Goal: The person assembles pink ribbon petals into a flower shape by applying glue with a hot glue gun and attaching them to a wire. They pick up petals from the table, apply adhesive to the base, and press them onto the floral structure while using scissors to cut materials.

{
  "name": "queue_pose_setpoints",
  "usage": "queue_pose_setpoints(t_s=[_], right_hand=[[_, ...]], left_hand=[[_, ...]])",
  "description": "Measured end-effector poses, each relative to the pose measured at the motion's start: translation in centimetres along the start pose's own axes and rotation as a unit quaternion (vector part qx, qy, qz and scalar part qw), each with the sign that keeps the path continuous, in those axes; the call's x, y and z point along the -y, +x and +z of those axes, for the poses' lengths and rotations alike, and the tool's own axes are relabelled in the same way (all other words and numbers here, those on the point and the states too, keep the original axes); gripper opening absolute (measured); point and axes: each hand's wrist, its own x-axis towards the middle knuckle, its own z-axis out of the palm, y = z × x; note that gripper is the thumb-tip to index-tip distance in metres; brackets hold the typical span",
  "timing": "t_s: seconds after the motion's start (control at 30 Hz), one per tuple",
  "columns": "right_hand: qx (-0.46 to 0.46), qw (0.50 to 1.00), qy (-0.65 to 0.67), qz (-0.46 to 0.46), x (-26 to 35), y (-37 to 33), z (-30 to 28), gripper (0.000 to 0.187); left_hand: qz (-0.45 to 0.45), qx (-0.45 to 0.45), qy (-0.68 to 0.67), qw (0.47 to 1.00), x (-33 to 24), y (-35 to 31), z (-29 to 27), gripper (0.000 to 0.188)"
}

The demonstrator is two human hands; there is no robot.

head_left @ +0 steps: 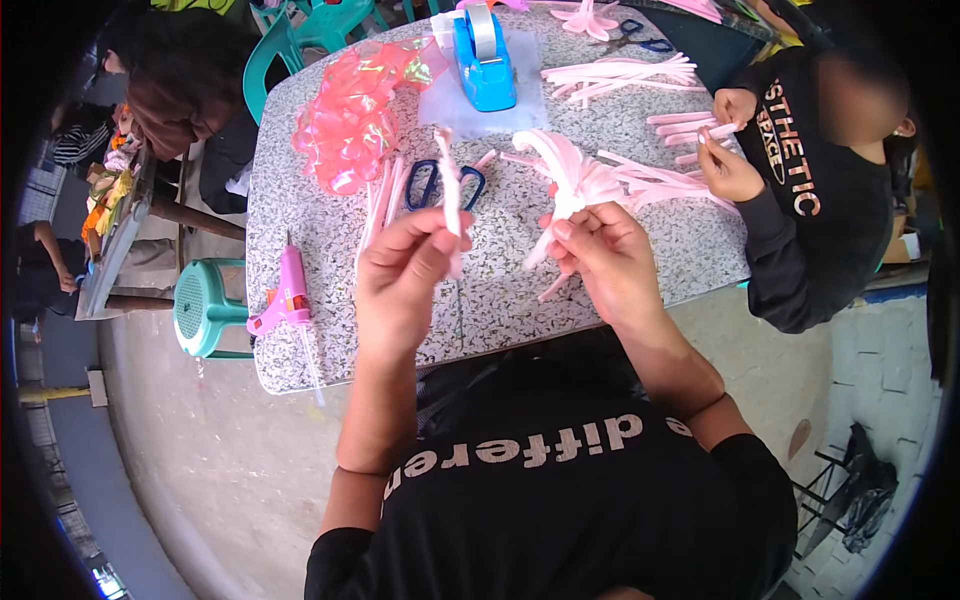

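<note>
My left hand point(400, 280) pinches a pale pink fuzzy stem point(450, 190), like a bent pipe cleaner, upright between thumb and fingertips. In my right hand point(612, 265), thumb and fingers close round the base of a pink flower point(572, 178) with curled petals of the same fuzzy material. Both hands hover over the speckled table point(500, 315), apart from each other. Just beyond my left hand lie dark blue-handled scissors point(421, 186), partly covered by the held stem. More pink fuzzy stems point(660, 188) lie behind the flower.
A pink glue gun point(290, 285) rests at the table's left edge, near a green stool point(212, 305). Iridescent pink film point(345, 125) and a blue tape dispenser point(487, 80) stand farther back. At right, another person's hands point(730, 170) handle pink stems.
</note>
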Motion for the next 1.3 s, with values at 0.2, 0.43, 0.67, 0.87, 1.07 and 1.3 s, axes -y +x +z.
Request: queue_pose_setpoints(t_s=[0.2, 0.43, 0.67, 0.87, 1.07, 1.3], right_hand=[[0.011, 0.998, -0.065, -0.019, 0.9, -0.4, 0.8, 0.004], [-0.013, 0.994, -0.097, -0.045, 1.4, -0.9, 1.5, 0.006], [0.023, 0.982, -0.126, -0.137, 1.2, -0.7, 1.9, 0.004], [0.021, 0.979, -0.111, -0.169, 0.9, -0.4, 1.9, 0.004], [0.018, 0.979, -0.119, -0.167, 1.2, -0.7, 2.2, 0.005], [0.033, 0.987, -0.104, -0.12, 2.1, -1.2, 2.4, 0.007]], left_hand=[[-0.069, 0.069, -0.065, 0.993, 0.9, -1.3, 1.4, 0.017], [0.09, 0.032, 0.144, 0.985, 1.6, -1.9, 2.2, 0.011], [0.134, -0.053, 0.139, 0.98, 2.3, -2.0, 3.5, 0.008], [0.261, -0.066, 0.22, 0.938, 2.6, -1.4, 4.0, 0.011], [0.24, -0.058, 0.18, 0.952, 3.5, -1.4, 4.0, 0.01], [0.232, -0.032, 0.133, 0.963, 3.5, -1.6, 3.9, 0.011]])
